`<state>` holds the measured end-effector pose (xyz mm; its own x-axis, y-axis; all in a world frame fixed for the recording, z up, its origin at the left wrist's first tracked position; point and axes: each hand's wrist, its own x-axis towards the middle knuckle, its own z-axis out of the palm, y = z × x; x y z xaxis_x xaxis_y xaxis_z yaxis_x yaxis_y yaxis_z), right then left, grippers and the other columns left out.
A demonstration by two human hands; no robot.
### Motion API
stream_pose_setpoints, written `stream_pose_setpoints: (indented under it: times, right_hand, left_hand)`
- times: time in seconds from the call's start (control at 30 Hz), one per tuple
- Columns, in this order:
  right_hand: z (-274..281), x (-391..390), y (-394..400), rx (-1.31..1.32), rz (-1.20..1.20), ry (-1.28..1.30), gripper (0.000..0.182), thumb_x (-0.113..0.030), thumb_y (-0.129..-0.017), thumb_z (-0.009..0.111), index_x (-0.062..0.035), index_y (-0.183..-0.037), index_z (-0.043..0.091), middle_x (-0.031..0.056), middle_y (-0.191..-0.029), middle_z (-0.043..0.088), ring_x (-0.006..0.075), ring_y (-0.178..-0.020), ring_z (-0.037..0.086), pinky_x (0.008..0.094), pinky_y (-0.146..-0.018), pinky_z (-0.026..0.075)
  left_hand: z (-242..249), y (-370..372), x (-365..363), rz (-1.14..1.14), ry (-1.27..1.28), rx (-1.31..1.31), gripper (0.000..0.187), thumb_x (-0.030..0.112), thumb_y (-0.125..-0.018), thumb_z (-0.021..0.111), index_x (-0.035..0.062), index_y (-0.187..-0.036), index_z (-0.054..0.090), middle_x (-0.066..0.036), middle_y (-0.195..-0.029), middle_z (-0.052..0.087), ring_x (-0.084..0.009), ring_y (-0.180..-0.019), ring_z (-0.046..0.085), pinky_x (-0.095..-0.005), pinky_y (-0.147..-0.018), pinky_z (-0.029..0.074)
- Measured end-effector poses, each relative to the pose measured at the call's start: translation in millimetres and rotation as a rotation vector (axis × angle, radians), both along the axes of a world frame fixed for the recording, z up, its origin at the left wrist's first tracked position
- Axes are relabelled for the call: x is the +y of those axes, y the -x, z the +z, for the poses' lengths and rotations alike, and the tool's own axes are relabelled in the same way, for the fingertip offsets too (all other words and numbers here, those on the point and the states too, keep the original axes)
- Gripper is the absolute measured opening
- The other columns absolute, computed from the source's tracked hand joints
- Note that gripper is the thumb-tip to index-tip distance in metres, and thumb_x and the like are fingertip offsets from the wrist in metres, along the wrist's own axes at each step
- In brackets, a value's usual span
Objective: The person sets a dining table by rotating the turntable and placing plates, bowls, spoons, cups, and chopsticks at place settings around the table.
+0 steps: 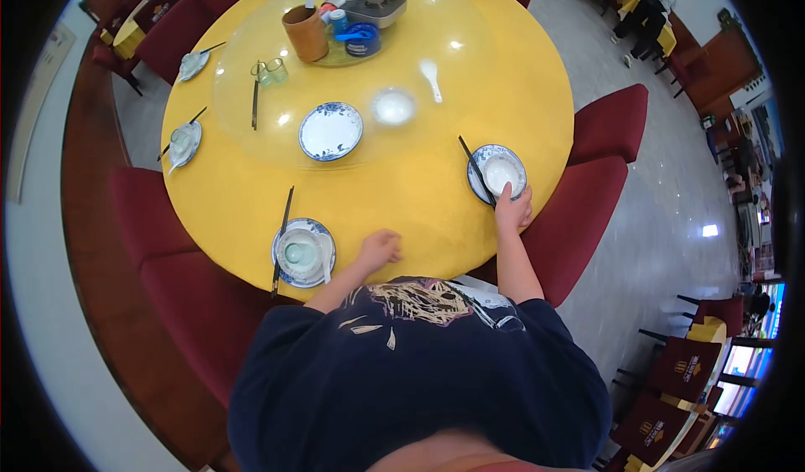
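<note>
1. Left place setting: the left chopsticks (pixel 283 236) are lying along the left side of the left plate (pixel 319 224) on the desk (pixel 436 220), pointing away from the person and leaning slightly right.
2. Left hand (pixel 381 250): it is occupying the near desk edge between the two settings, fingers bending loosely, gripping nothing visible. In my judgement, it could be steadying the right plate (pixel 496 148).
3. Right chopsticks (pixel 475 167): they are resting across that plate's left side, their long axis running from far left to near right. They seem easy to nudge, so any handling should be keeping clear of them.
4. Right bowl (pixel 501 170): it is sitting on the right plate, apparently upright, mouth facing up. Being round, it is showing no long axis. Sound practice means keeping it level and centred.
5. Right hand (pixel 513 210): it is touching the bowl's near rim; whether the fingers are gripping bowl or plate, I cannot tell.
</note>
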<state>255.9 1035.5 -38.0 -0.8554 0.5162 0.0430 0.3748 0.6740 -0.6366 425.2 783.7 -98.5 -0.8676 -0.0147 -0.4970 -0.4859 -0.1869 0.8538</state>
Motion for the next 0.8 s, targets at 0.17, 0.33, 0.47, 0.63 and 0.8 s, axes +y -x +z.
stream_pose_setpoints:
  times: [0.17, 0.33, 0.47, 0.63, 0.8]
  right_hand:
    - [-6.4, -1.8, -0.2, -0.050, 0.059, -0.008, 0.066, -0.043, -0.075, 0.051, -0.0051, -0.125, 0.030, 0.0163, -0.123, 0.040, 0.0308, -0.118, 0.029, 0.0524, -0.096, 0.010]
    - [-1.2, -6.5, 1.8, -0.056, 0.054, -0.028, 0.075, -0.045, -0.075, 0.051, -0.0025, -0.129, 0.021, 0.0206, -0.131, 0.027, 0.0298, -0.125, 0.017, 0.0534, -0.097, 0.007]
    - [7.8, -19.9, 22.2, 0.197, 0.073, -0.194, 0.073, -0.047, -0.074, 0.053, -0.0052, -0.127, 0.025, 0.0203, -0.129, 0.030, 0.0312, -0.123, 0.019, 0.0521, -0.097, 0.008]
    - [60.6, -64.9, 77.9, 0.229, 0.426, -0.262, 0.057, -0.042, -0.075, 0.053, -0.0031, -0.114, 0.043, 0.0161, -0.119, 0.044, 0.0299, -0.114, 0.035, 0.0473, -0.095, 0.021]
    - [49.2, -109.7, 154.4, 0.041, 0.813, -0.120, 0.048, -0.037, -0.074, 0.057, -0.0001, -0.104, 0.051, 0.0170, -0.103, 0.055, 0.0302, -0.097, 0.051, 0.0373, -0.082, 0.040]
  left_hand:
    - [4.2, 0.9, 1.2, -0.015, 0.023, 0.017, 0.021, 0.011, -0.084, 0.045, -0.0005, -0.101, 0.050, -0.011, -0.077, 0.055, -0.0180, -0.061, 0.060, -0.0266, -0.052, 0.050]
    - [9.5, 2.1, 3.3, -0.001, 0.032, -0.026, 0.019, 0.013, -0.085, 0.046, -0.0001, -0.099, 0.049, -0.009, -0.073, 0.054, -0.0166, -0.058, 0.058, -0.0253, -0.050, 0.049]
    - [10.3, 0.4, 5.4, 0.016, 0.018, -0.022, 0.019, 0.014, -0.086, 0.046, 0.0003, -0.098, 0.049, -0.008, -0.071, 0.053, -0.0159, -0.055, 0.057, -0.0246, -0.049, 0.048]
    - [6.2, -0.3, 7.0, 0.050, 0.059, 0.010, 0.019, 0.014, -0.085, 0.046, 0.0001, -0.098, 0.050, -0.009, -0.071, 0.054, -0.0160, -0.056, 0.058, -0.0250, -0.050, 0.048]
    - [-2.1, -10.5, 12.4, 0.094, 0.210, 0.046, 0.021, 0.015, -0.084, 0.047, 0.0005, -0.098, 0.052, -0.009, -0.069, 0.058, -0.0157, -0.058, 0.059, -0.0259, -0.052, 0.048]
